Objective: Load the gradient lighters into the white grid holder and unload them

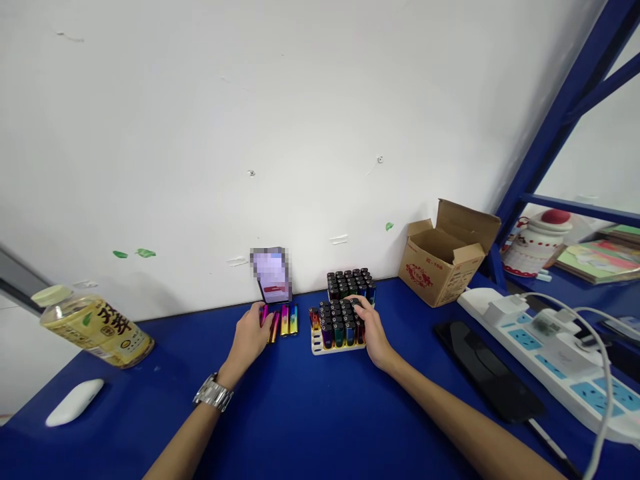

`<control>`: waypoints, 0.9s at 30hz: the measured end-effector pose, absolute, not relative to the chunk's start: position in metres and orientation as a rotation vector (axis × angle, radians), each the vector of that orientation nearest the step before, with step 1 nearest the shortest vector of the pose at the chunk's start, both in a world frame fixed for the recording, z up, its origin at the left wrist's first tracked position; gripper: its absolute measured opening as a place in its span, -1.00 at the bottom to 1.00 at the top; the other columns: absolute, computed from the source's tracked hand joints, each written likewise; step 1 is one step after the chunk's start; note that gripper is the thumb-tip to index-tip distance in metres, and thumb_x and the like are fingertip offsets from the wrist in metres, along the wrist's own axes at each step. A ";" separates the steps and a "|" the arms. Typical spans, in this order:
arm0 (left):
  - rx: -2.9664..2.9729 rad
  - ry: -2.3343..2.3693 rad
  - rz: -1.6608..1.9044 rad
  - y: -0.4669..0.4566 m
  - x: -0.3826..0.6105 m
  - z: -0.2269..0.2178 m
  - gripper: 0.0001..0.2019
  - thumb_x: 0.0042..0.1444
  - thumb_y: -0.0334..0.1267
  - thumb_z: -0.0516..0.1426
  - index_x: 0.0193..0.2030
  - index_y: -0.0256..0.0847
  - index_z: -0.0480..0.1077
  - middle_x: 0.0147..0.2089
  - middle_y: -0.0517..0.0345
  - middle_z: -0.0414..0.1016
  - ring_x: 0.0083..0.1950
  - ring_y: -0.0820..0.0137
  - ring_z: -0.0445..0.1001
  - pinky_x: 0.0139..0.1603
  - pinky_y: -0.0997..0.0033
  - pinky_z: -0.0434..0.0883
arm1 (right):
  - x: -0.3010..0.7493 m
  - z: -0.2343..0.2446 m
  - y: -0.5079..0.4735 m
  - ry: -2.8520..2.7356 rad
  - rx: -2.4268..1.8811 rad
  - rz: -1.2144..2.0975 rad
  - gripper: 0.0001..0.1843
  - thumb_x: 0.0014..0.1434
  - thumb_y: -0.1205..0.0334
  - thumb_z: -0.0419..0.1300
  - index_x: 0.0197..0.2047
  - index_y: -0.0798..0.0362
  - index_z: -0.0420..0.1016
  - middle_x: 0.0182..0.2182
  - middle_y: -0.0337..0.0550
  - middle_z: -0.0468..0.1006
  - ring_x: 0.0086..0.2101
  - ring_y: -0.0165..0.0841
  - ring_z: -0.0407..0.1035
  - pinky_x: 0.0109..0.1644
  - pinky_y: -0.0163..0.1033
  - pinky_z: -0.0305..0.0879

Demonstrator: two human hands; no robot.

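Observation:
My left hand (pixel 253 333) is closed over a small group of shiny, rainbow-coloured lighters lying on the table, its fingertips around one. Just right of those fingers lie two more loose lighters (pixel 289 321), side by side. A white slotted tray (pixel 318 347) holds upright lighters (pixel 339 333) with black ends up, in rows; slots along its left side show bare. My right hand (pixel 374 333) is at the tray's right side, fingers curled around the top of a lighter there, partly hiding the row. Behind stands a second block of upright lighters (pixel 349 277).
A phone (pixel 273 273) leans on the wall. On the left are a tilted-looking drink bottle (pixel 100 327) and a white case (pixel 75 402). At right, an open cardboard box (pixel 440 263), a black phone (pixel 487 370) and a power strip (pixel 550 367) with plugged-in chargers and cables.

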State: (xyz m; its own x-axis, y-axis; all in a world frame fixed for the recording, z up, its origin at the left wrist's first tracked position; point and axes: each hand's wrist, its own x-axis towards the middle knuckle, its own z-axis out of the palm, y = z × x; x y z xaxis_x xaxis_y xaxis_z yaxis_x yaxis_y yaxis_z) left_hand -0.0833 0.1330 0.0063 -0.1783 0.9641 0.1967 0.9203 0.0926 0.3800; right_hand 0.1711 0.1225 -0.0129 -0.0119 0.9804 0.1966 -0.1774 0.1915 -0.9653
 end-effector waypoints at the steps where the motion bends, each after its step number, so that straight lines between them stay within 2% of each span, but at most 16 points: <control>1: 1.998 2.271 0.636 0.132 -0.081 0.005 -0.65 0.19 -0.26 -0.07 0.06 -0.31 0.29 -0.06 -0.13 0.53 -0.03 0.23 0.51 0.00 0.28 0.35 | 0.171 -0.013 0.122 -1.185 -0.927 1.167 -0.73 0.09 0.07 0.01 -0.22 0.02 0.39 -0.35 -0.21 0.49 -0.28 -0.24 0.36 -0.22 -0.23 0.24; 4: 2.040 2.345 0.599 0.128 -0.073 0.000 -0.62 0.21 -0.33 -0.15 0.09 -0.37 0.29 -0.01 -0.22 0.49 0.05 0.16 0.45 0.07 0.16 0.31 | 0.171 -0.013 0.122 -1.186 -0.930 1.168 -0.73 0.09 0.07 0.01 -0.22 0.02 0.39 -0.36 -0.21 0.48 -0.29 -0.25 0.35 -0.21 -0.23 0.23; 8: 1.958 2.420 0.564 0.123 -0.059 -0.011 -0.52 0.27 -0.18 -0.23 0.15 -0.44 0.26 0.15 -0.38 0.36 0.20 0.00 0.32 0.10 -0.06 0.27 | 0.171 -0.013 0.122 -1.191 -0.916 1.173 -0.74 0.11 0.07 0.02 -0.21 0.01 0.39 -0.33 -0.19 0.49 -0.26 -0.24 0.35 -0.19 -0.22 0.25; 12: 2.026 2.360 0.596 0.118 -0.047 -0.027 -0.41 0.28 -0.10 -0.25 0.25 -0.58 0.11 0.28 -0.50 0.16 0.36 -0.02 0.07 0.20 -0.06 0.19 | 0.171 -0.012 0.122 -1.193 -0.918 1.166 -0.73 0.11 0.08 0.01 -0.20 0.02 0.41 -0.32 -0.19 0.51 -0.26 -0.23 0.37 -0.19 -0.21 0.26; 16: 2.068 2.273 0.751 0.113 -0.037 -0.023 -0.39 0.28 -0.07 -0.24 0.24 -0.60 0.12 0.30 -0.54 0.11 0.38 -0.09 0.00 0.22 -0.15 0.14 | 0.171 -0.011 0.122 -1.196 -0.930 1.158 -0.72 0.10 0.07 0.01 -0.21 0.02 0.41 -0.33 -0.20 0.50 -0.26 -0.24 0.36 -0.20 -0.22 0.25; 18: 2.106 2.152 0.879 0.112 -0.032 -0.012 -0.44 0.28 -0.09 -0.25 0.19 -0.52 0.19 0.27 -0.46 0.17 0.35 -0.04 0.08 0.25 -0.13 0.12 | 0.172 -0.012 0.122 -1.202 -0.927 1.152 -0.73 0.11 0.07 0.01 -0.21 0.01 0.40 -0.34 -0.21 0.49 -0.26 -0.24 0.36 -0.20 -0.22 0.24; 21: 2.141 1.794 1.010 0.110 -0.027 0.005 -0.54 0.29 -0.09 -0.23 0.11 -0.31 0.28 0.13 -0.20 0.39 0.20 0.17 0.33 0.20 0.07 0.26 | 0.172 -0.012 0.122 -1.222 -0.918 1.149 -0.74 0.14 0.08 0.00 -0.21 0.01 0.40 -0.35 -0.21 0.48 -0.27 -0.25 0.35 -0.20 -0.23 0.24; 23: 2.130 1.587 0.967 0.109 -0.023 0.011 -0.59 0.28 -0.07 -0.16 0.13 -0.22 0.25 0.07 -0.07 0.45 0.12 0.25 0.41 0.12 0.17 0.34 | 0.172 -0.012 0.122 -1.232 -0.917 1.138 -0.75 0.14 0.09 0.00 -0.22 0.02 0.39 -0.35 -0.21 0.47 -0.28 -0.26 0.34 -0.20 -0.24 0.23; 25: 2.111 1.467 0.883 0.110 -0.020 0.012 -0.62 0.24 -0.09 -0.09 0.11 -0.18 0.26 0.02 -0.01 0.50 0.05 0.26 0.46 0.05 0.21 0.38 | 0.172 -0.012 0.122 -1.235 -0.919 1.125 -0.76 0.14 0.10 0.00 -0.22 0.02 0.39 -0.35 -0.21 0.46 -0.27 -0.26 0.33 -0.19 -0.24 0.22; 27: 2.036 1.426 0.910 0.111 -0.019 0.009 -0.69 0.21 -0.11 -0.04 0.01 -0.18 0.31 -0.08 0.03 0.54 -0.04 0.28 0.50 -0.01 0.25 0.40 | 0.172 -0.012 0.122 -1.236 -0.917 1.124 -0.76 0.14 0.10 0.00 -0.22 0.02 0.39 -0.35 -0.21 0.46 -0.27 -0.26 0.33 -0.19 -0.24 0.21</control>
